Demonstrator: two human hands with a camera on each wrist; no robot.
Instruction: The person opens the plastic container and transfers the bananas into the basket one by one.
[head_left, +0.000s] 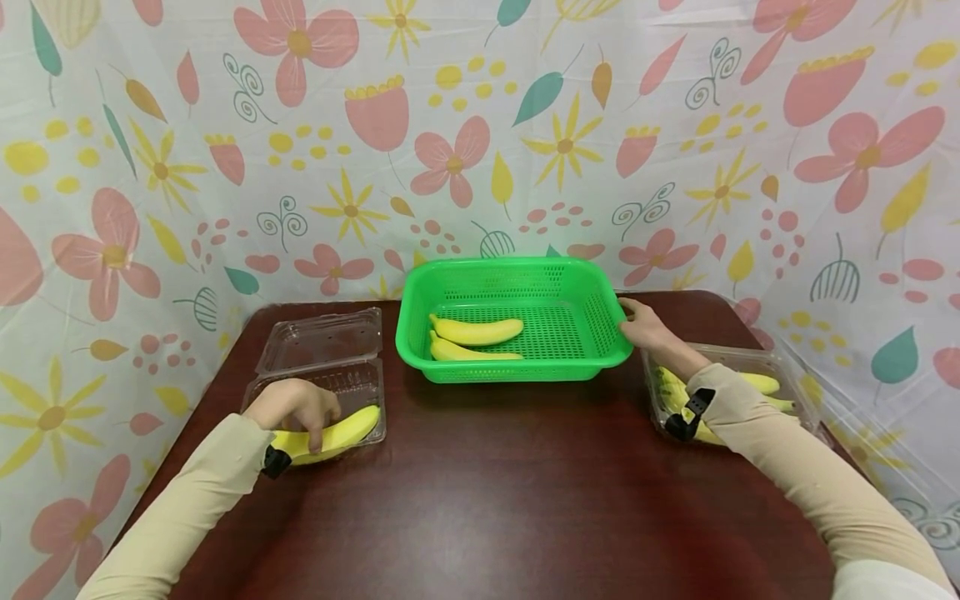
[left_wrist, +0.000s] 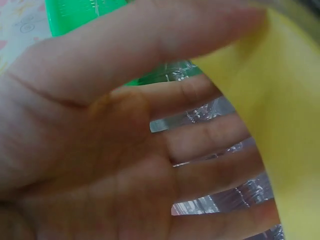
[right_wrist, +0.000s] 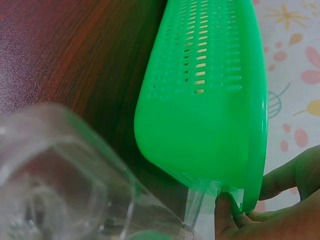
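Note:
My left hand point(head_left: 295, 408) grips a yellow banana point(head_left: 351, 430) at the near side of the left clear plastic box. In the left wrist view, thumb and fingers lie on opposite sides of that banana point(left_wrist: 287, 115). At the back of the table stands a green plastic basket point(head_left: 517, 374) with perforated walls. Two bananas lie in its left half, a rear one point(head_left: 480, 332) and a front one point(head_left: 465, 354). My right hand point(head_left: 647, 327) pinches the basket's right rim, and the right wrist view shows its fingers around the green edge point(right_wrist: 257, 150).
The left clear box point(head_left: 378, 392) has its lid point(head_left: 322, 340) folded back. Under my right forearm a second clear box point(head_left: 787, 375) holds several bananas point(head_left: 761, 383), partly hidden by the sleeve. A flower-patterned curtain point(head_left: 480, 125) hangs behind the dark wooden table point(head_left: 510, 492).

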